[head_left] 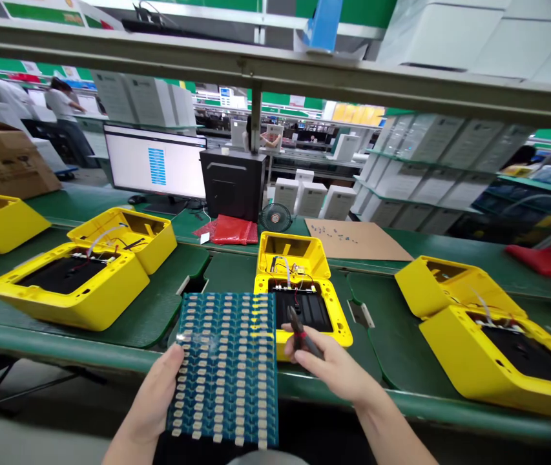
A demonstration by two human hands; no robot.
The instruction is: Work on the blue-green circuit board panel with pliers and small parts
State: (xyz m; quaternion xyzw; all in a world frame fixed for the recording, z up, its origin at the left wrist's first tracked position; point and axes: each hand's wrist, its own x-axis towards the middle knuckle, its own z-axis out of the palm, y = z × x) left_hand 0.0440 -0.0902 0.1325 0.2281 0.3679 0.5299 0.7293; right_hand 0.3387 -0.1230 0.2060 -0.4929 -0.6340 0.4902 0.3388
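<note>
My left hand [155,395] grips the left edge of a blue tray [224,368] filled with rows of several small pale parts, held tilted in front of me. My right hand [329,363] is closed on black tweezers with a red band [303,334], their tip pointing up toward the tray's right edge. Just behind both hands an open yellow housing [299,292] lies on the green belt, showing a black panel, wires and a small board inside.
More open yellow housings lie at the left [69,284] and right [493,349] of the green conveyor [401,349]. Behind are a monitor [155,163], a black computer case [232,184], a small fan [275,217], a red bag [229,230] and a cardboard sheet [355,240]. People stand far left.
</note>
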